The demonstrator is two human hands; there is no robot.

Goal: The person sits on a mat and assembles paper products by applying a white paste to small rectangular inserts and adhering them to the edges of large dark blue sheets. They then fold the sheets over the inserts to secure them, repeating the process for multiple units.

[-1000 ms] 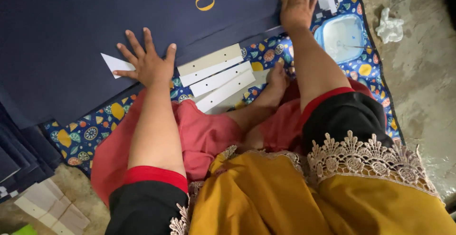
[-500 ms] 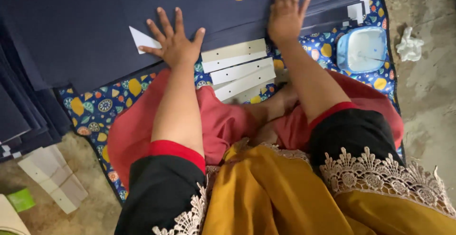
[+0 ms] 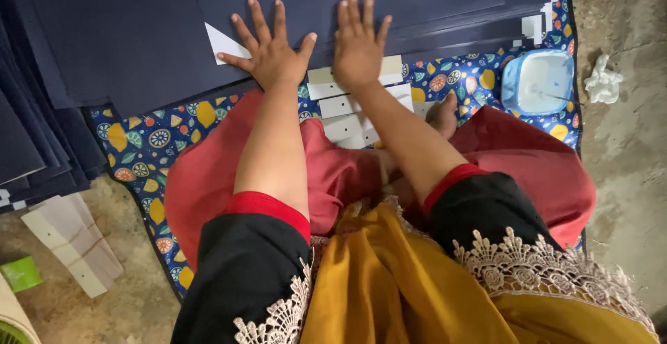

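Where hands (image 3: 316, 48) press: navy sheet (image 3: 139, 31).

Both hands, left (image 3: 272, 55) and right (image 3: 359, 45), are lying side by side on the sheet (image 3: 139, 31) at upper centre; strips (image 3: 347, 104) are lying just below them, tub (image 3: 538, 80) at right.

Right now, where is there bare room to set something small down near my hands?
Free: the patterned blue mat left of your knee, below the dark navy card sheets; and bare concrete floor right of the pale blue tub. Crowded: the white card strips under your left hand and right hand.
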